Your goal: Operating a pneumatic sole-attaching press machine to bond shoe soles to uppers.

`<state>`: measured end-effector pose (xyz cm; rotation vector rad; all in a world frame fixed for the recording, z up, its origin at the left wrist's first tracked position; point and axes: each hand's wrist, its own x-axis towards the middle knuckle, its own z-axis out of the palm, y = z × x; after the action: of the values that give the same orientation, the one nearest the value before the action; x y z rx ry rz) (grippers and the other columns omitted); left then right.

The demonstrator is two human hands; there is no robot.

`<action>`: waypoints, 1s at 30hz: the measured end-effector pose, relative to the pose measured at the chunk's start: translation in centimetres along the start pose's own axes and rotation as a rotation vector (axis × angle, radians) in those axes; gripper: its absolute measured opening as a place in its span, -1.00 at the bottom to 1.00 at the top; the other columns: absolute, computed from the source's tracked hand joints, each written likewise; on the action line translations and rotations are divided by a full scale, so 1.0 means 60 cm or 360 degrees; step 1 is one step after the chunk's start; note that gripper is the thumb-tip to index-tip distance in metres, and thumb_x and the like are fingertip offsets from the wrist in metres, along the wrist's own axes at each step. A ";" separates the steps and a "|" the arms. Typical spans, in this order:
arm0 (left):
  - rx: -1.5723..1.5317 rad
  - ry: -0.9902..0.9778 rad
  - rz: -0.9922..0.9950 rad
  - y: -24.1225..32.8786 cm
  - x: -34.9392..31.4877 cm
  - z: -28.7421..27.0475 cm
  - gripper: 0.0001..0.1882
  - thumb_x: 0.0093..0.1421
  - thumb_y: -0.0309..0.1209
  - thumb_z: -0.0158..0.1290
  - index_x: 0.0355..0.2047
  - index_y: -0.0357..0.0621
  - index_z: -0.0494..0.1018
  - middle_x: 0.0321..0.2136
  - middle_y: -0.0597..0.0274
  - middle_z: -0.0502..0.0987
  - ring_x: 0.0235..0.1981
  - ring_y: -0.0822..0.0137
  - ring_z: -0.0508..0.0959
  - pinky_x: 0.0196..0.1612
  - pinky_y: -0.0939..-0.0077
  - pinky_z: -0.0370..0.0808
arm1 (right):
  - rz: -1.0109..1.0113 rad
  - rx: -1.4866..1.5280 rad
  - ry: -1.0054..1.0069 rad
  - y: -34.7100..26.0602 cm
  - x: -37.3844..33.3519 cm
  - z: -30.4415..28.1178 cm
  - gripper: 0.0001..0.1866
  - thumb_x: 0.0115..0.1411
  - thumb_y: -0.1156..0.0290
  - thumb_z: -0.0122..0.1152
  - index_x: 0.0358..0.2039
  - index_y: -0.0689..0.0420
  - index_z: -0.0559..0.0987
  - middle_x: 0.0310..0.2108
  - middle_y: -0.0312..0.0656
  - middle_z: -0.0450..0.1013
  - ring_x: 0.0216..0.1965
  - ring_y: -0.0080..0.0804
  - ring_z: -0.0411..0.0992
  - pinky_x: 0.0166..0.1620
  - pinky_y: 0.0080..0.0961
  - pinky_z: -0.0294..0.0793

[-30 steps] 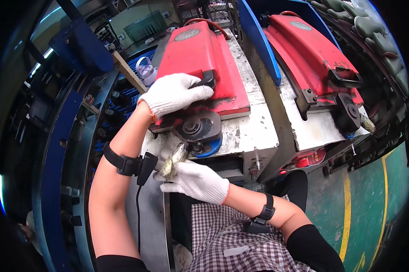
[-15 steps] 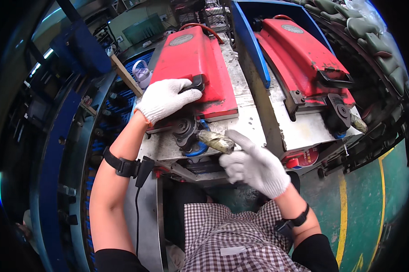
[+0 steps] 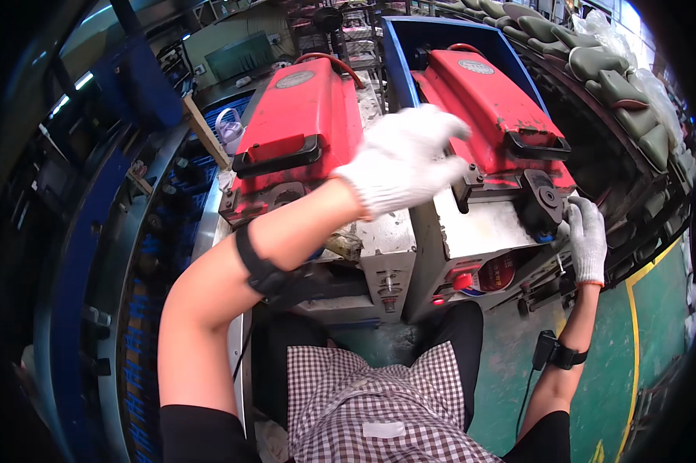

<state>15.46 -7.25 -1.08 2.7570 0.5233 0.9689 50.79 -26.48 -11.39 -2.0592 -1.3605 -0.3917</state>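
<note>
Two red machine covers stand side by side, a left one and a right one, each with a black handle at its front. My gloved left hand is in the air between them, thumb and fingers apart with nothing in them, slightly blurred. It is short of the right cover's black handle. At that machine's front right corner, my gloved right hand has its fingers closed round the lever grip beside the black pivot; the glove hides most of the grip. My left forearm partly covers the left machine's taped lever grip.
A blue guard surrounds the back of the right machine. A red push button sits on its front panel. Several dark green padded pieces are stacked at the far right. A lilac bottle stands left of the left machine.
My left hand has let go of the left cover's handle and moved right. My right hand has gone from beside the left lever grip to the right machine's lever. My view has shifted slightly right.
</note>
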 end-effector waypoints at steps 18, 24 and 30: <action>0.0168 0.0236 0.0664 0.033 0.210 0.157 -0.56 0.14 -0.31 0.26 0.06 -0.01 0.59 0.02 -0.04 0.53 0.10 -0.09 0.54 0.13 0.10 0.56 | -0.0091 0.0654 -0.0300 -0.142 -0.049 -0.078 -0.68 0.38 0.42 0.21 0.09 0.23 0.65 -0.02 0.02 0.64 0.02 -0.13 0.63 0.13 -0.36 0.54; 0.0281 0.0394 0.0463 0.029 0.279 0.067 -0.56 0.27 -0.19 0.16 0.14 0.01 0.55 0.05 -0.11 0.54 0.07 -0.17 0.57 0.21 0.08 0.50 | -0.0268 -0.0103 -0.0829 -0.121 0.179 -0.006 -0.37 0.36 0.03 0.20 0.34 0.10 0.47 0.37 0.18 0.34 0.34 0.10 0.37 0.34 -0.23 0.38; 0.0716 0.0551 0.0387 0.006 0.332 -0.033 -0.59 0.36 -0.11 -0.03 -0.15 -0.21 0.60 -0.14 -0.20 0.63 -0.07 -0.18 0.62 0.05 0.02 0.54 | -0.0172 -0.0263 -0.1231 -0.145 0.322 0.151 0.17 0.15 -0.30 0.27 0.59 0.08 0.05 0.46 0.39 0.14 0.46 0.19 0.22 0.45 -0.21 0.25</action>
<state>28.78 0.10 11.90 3.1123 0.5150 1.5764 50.27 -4.50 -4.48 -2.3946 -1.9288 0.3069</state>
